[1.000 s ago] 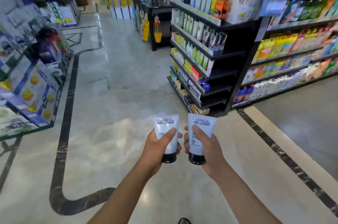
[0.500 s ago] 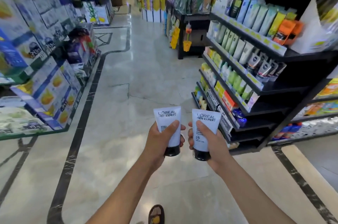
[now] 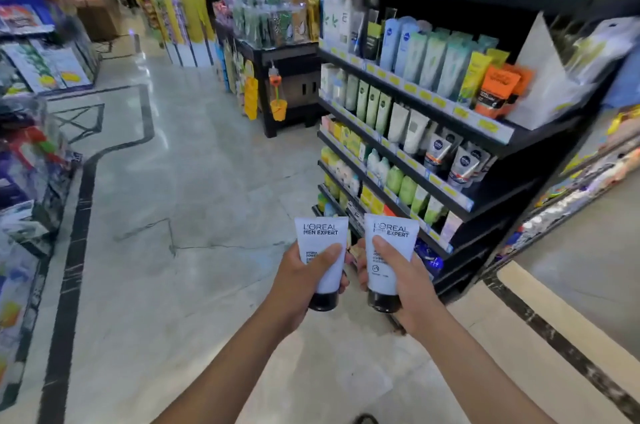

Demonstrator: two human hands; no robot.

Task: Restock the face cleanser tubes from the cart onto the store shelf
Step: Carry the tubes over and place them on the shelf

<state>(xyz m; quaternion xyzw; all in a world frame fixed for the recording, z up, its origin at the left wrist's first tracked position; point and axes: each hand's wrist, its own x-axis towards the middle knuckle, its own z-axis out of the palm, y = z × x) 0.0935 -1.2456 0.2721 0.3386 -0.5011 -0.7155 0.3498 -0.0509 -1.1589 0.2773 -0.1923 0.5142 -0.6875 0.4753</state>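
The left hand (image 3: 304,279) grips one white L'Oreal Men Expert tube (image 3: 322,250), black cap down, thumb across its front. The right hand (image 3: 401,281) grips a second tube (image 3: 389,250) the same way, just beside the first. Both are held over the floor (image 3: 194,215), near the black store shelf (image 3: 491,143) of cleansers on the right.

1. White plastic squeeze tube with a black cap (image 3: 321,236), printed "L'OREAL MEN EXPERT". It is upright with the cap down, gripped in the left hand (image 3: 301,281) in front of the lower tiers of the black tiered store shelf (image 3: 512,181).
2. Matching white black-capped tube (image 3: 398,236), same print, upright with the cap down. It is gripped in the right hand (image 3: 412,288), just beside item 1 and on its shelf side.
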